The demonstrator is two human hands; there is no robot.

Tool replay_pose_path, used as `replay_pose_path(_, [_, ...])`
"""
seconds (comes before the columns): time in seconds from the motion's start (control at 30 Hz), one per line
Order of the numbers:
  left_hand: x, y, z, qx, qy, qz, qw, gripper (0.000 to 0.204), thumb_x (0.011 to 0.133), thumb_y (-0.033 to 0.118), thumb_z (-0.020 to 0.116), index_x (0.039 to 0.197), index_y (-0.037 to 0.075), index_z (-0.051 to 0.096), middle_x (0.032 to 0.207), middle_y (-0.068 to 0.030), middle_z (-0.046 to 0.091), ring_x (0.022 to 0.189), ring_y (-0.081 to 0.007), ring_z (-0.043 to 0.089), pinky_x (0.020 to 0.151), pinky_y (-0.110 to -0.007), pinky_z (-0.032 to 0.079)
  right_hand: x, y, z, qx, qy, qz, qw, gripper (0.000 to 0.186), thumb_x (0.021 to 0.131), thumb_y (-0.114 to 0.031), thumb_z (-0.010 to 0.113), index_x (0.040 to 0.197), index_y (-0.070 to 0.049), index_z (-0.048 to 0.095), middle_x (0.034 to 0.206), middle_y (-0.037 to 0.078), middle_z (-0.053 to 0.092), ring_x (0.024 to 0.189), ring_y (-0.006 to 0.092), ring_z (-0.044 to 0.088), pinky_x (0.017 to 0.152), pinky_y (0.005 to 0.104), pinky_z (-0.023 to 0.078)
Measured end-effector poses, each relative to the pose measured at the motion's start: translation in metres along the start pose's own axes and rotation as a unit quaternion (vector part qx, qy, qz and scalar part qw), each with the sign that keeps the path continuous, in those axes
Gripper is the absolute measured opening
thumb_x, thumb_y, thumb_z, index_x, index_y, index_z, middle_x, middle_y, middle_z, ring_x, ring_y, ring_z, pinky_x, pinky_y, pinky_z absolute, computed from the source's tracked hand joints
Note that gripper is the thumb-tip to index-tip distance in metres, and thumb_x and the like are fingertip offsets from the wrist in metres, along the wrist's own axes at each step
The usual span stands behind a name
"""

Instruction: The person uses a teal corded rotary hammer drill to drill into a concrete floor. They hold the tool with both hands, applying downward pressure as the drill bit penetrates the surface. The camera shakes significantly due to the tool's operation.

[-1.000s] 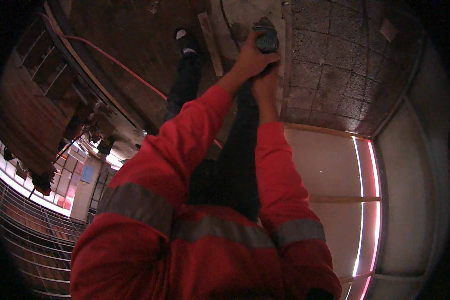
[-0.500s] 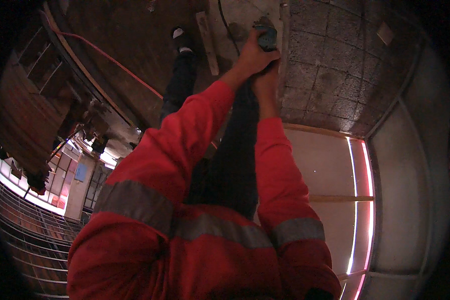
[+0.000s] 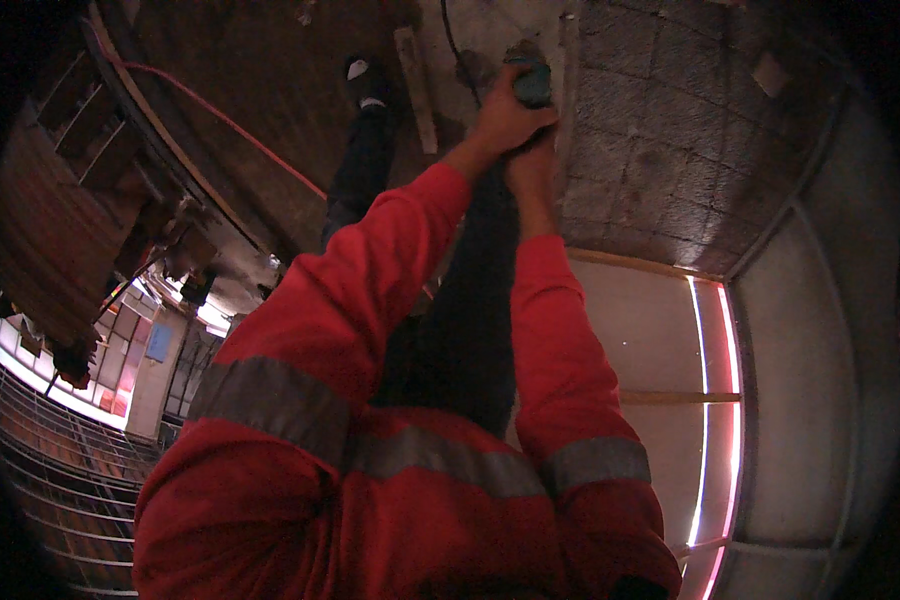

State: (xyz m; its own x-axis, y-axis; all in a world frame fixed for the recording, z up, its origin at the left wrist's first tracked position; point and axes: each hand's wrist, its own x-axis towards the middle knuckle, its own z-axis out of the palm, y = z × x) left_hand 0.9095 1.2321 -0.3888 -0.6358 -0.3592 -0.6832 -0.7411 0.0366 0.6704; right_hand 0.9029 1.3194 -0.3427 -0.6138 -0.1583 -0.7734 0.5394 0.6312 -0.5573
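At the top of the view both my arms reach forward to a teal power tool (image 3: 533,86) with a rounded, dark-edged body. My left hand (image 3: 508,118) wraps round its near left side, fingers curled over the body. Just below and behind it, my right hand (image 3: 533,152) is closed on the tool's rear part, mostly covered by the left hand and in shadow. The tool's working end is too small and dark to make out. It sits beside the edge of the grey block wall (image 3: 650,130). A black cord (image 3: 457,55) runs close by on the left.
A narrow wooden strip (image 3: 416,90) lies left of the cord. My shod foot (image 3: 362,75) is farther left, near a red hose (image 3: 225,120). Pale panels with wooden battens (image 3: 660,398) stand at the right. Metal bars (image 3: 65,470) fill the lower left.
Both hands keep their hold on the power tool, which has shifted very slightly. The surroundings on the right have slid a little left in the view.
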Motion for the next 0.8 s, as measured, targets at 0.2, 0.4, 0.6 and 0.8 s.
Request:
replay_pose_path(0.2, [0.006, -0.009, 0.002, 0.038, 0.001, -0.009, 0.999, 0.097, 0.063, 0.042, 0.088, 0.143, 0.008, 0.043, 0.130, -0.0193, 0.059, 0.121, -0.0320, 0.059, 0.103, -0.039, 0.045, 0.003, 0.001, -0.001, 0.000, 0.001, 0.029, 1.000, 0.067, 0.089, -0.034, 0.063, 0.142, -0.004, 0.035, 0.134, 0.026, 0.054, 0.124, 0.0429, 0.053, 0.097, 0.0479, 0.045])
replay_pose_path(0.4, [0.014, 0.001, 0.017, 0.064, 0.024, 0.004, 0.998, 0.099, 0.063, 0.043, 0.088, 0.143, 0.008, 0.043, 0.132, -0.0201, 0.058, 0.123, -0.0330, 0.057, 0.104, -0.039, 0.045, 0.015, 0.006, -0.009, 0.005, 0.007, -0.045, 0.999, 0.061, 0.088, -0.026, 0.063, 0.138, 0.000, 0.038, 0.127, 0.025, 0.057, 0.121, 0.0424, 0.054, 0.097, 0.0475, 0.044])
replay_pose_path(0.6, [0.025, 0.007, 0.015, -0.001, 0.027, -0.023, 0.999, 0.088, 0.061, 0.032, 0.088, 0.135, 0.005, 0.049, 0.131, -0.0197, 0.056, 0.120, -0.0349, 0.057, 0.103, -0.041, 0.046, 0.032, 0.000, -0.016, -0.026, -0.017, -0.043, 0.999, 0.063, 0.088, -0.028, 0.063, 0.140, -0.003, 0.038, 0.126, 0.027, 0.058, 0.118, 0.0452, 0.055, 0.095, 0.0498, 0.045])
replay_pose_path(0.8, [0.000, 0.001, -0.007, -0.126, 0.006, -0.074, 0.989, 0.086, 0.062, 0.027, 0.089, 0.135, 0.006, 0.047, 0.125, -0.0172, 0.061, 0.116, -0.0274, 0.059, 0.100, -0.038, 0.046, 0.010, 0.005, 0.008, -0.047, 0.006, -0.006, 0.999, 0.072, 0.088, -0.030, 0.063, 0.149, -0.010, 0.029, 0.131, 0.029, 0.055, 0.119, 0.0474, 0.054, 0.095, 0.0510, 0.046])
